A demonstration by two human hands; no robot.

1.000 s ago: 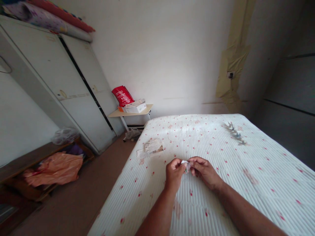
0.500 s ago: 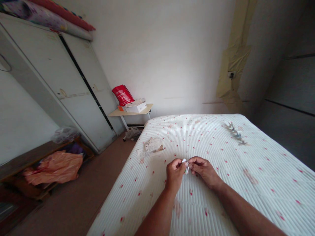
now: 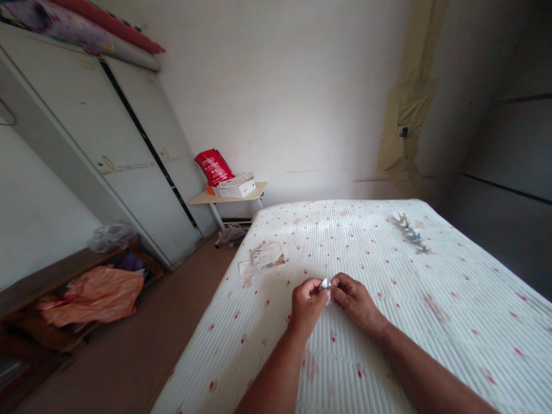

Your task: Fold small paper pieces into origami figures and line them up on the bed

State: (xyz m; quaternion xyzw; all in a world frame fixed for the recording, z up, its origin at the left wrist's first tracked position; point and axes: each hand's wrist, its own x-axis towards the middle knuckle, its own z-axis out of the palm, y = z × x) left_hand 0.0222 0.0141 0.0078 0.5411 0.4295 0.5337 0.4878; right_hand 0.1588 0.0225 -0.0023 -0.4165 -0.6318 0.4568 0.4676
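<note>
A small folded piece of white paper (image 3: 325, 283) is pinched between my two hands above the bed. My left hand (image 3: 307, 302) grips its left side with thumb and fingers. On the other side, the fingertips of my right hand (image 3: 354, 299) are closed on the paper too. The two hands nearly touch, and the fingers hide the paper's lower part. Printed paper pieces (image 3: 268, 257) lie on the bed to the left. A row of small folded paper shapes (image 3: 410, 233) rests on the bed at the right.
The bed (image 3: 332, 230) has a white spotted cover. Behind its left corner, a small table (image 3: 202, 198) bears a red bag (image 3: 214, 167) and a white box (image 3: 242, 188). A low shelf with an orange plastic bag (image 3: 97, 296) stands left, beside a wardrobe (image 3: 129, 138).
The paper between my fingers has turned and now shows a small pointed white top. My right hand has shifted very slightly left, and the whole view has moved a little.
</note>
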